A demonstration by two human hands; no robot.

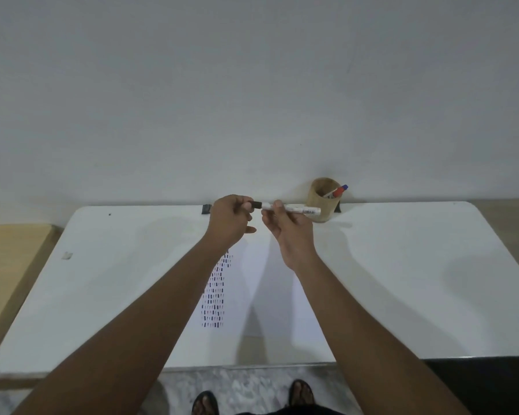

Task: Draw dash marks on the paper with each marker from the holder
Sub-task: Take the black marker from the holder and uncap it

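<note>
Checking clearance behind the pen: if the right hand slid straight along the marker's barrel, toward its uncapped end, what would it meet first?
Probably the holder: the marker in the right hand points at its wall, though depth is unclear.

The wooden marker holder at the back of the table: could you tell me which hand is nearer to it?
Right. The right hand is just left of the holder; the left hand is farther left, on the marker's black cap.
</note>
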